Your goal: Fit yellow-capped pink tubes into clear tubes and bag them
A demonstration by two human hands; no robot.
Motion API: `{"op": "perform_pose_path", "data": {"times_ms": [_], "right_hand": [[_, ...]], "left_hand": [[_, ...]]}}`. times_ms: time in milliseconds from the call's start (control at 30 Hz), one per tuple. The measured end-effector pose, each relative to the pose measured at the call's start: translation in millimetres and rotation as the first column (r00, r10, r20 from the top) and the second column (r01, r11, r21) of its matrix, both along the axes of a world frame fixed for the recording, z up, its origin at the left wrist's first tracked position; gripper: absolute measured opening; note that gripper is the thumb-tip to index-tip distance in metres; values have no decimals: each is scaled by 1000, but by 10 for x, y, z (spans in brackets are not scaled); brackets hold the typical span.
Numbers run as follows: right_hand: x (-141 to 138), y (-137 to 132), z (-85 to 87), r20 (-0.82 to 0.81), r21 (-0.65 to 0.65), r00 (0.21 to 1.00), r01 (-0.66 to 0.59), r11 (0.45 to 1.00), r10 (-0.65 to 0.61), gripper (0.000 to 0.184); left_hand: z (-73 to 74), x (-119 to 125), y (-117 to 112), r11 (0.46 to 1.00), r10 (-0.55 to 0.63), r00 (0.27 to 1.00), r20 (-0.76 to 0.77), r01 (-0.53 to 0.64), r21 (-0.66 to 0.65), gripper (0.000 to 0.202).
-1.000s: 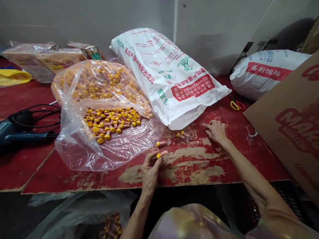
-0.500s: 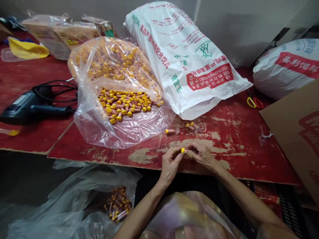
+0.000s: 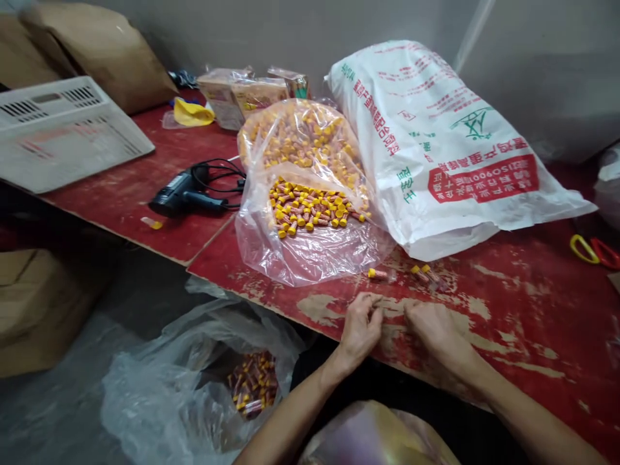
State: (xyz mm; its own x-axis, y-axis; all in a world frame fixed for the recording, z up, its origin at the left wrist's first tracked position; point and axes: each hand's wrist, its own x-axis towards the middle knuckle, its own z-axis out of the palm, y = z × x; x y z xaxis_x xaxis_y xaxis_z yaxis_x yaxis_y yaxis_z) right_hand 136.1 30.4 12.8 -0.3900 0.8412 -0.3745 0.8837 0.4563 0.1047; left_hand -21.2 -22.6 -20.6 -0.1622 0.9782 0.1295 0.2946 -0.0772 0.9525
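My left hand point(image 3: 361, 324) rests at the near edge of the red table point(image 3: 523, 303), fingers curled in a pinch; what it holds is hidden. Just to its right, my right hand point(image 3: 436, 329) lies knuckles up with fingers curled under, their contents hidden too. Beyond my hands, one yellow-capped tube point(image 3: 376, 274) and a pair of tubes point(image 3: 426, 272) lie loose on the table. A clear bag point(image 3: 310, 252) full of such tubes lies open farther back. Below the table edge a second clear bag point(image 3: 254, 384) holds several more tubes.
A big white printed sack point(image 3: 445, 148) lies behind the tubes. A black heat gun point(image 3: 186, 194) with its cord sits left, a white crate point(image 3: 62, 129) beyond it. Scissors point(image 3: 593, 250) lie far right. A cardboard box point(image 3: 39, 303) stands on the floor at left.
The view has swung left. My hands held a yellow-capped tube between them and have now drawn slightly apart; the tube no longer shows.
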Motion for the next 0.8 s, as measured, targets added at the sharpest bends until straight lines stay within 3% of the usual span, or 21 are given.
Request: {"op": "perform_pose_path", "data": {"times_ms": [100,200,300,367,467,533,600,700,767,800], "right_hand": [[-7,65,-37,-26,13,995,-92,996,92,22],[88,127,-162,-202,82,970,-122,989,136,20],[147,150,-363,-369,349,900,-96,932,230,27],[136,143,-501,-409,531,848,-79,844,336,26],[142,189,-602,-421,658,799,-57,751,430,24],[231,334,-561,-440,687,799,6,727,409,24],[378,625,-459,-458,666,846,122,736,274,23],[555,1297,-322,-402,539,914,290,791,-61,26],[572,1766,-317,-391,488,915,296,821,-98,24],[553,1964,-339,-389,464,916,287,838,-98,23]], "left_hand": [[78,-392,303,973,228,953,-201,-216,82,19],[90,-880,729,901,426,790,-441,-416,124,19],[28,-1272,1168,860,440,608,-660,-496,117,24],[-33,-1431,1411,874,388,515,-765,-468,129,29],[-98,-1559,1643,906,317,440,-840,-402,131,32],[-107,-1601,1688,909,324,447,-834,-390,144,31],[-94,-1596,1637,887,406,495,-768,-415,202,28],[-61,-1435,1375,817,570,620,-539,-495,295,26],[-47,-1207,1100,814,580,737,-347,-516,267,26],[-47,-1068,946,840,540,802,-253,-496,220,26]]}}
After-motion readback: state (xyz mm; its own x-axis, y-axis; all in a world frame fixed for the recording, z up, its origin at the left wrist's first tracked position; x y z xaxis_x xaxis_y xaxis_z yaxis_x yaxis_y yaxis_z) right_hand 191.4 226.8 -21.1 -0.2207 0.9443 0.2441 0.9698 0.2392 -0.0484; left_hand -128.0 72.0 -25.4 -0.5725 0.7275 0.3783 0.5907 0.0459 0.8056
